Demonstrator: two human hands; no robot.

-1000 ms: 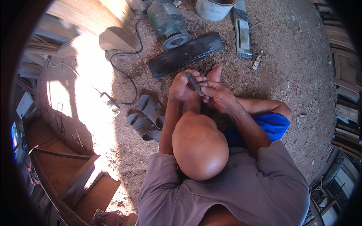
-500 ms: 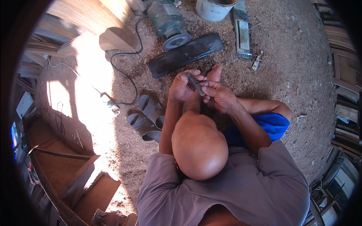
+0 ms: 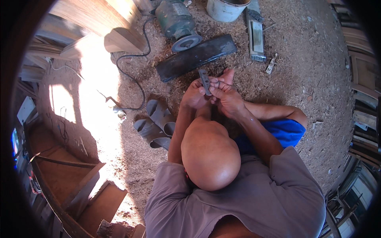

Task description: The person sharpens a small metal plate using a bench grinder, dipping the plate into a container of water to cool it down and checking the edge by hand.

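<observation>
Metal strip (image 3: 204, 81), small, flat, grey, sits pinched between both hands, out in front of the person's head and above the sawdust floor (image 3: 317, 79). I read the left hand (image 3: 194, 95) as closed around the strip's lower end from the left side. The right hand (image 3: 226, 97) has its fingertips (image 3: 214, 88) nipped onto the strip's right edge, a narrow pinch, thumb up. The strip's long axis runs near upright in the view, tilted a bit left at the top, with the upper half free above both grips. Both hands touch it; the left carries more of it, the right only fingers the edge. I can't tell whether the strip has holes or notches; it is too small.

Taking the strip as landmark: left and nearer, a pair of grey sandals (image 3: 154, 125) lies on the floor. Just beyond the strip lies a long dark plank (image 3: 196, 57), angled. Further out, a green electric motor (image 3: 176, 22) with a disc, its black cable (image 3: 135, 79) looping left. Beyond and right, a hand plane (image 3: 256, 35) and a pale bucket (image 3: 226, 8). Far left, sunlit timber (image 3: 103, 20).
</observation>
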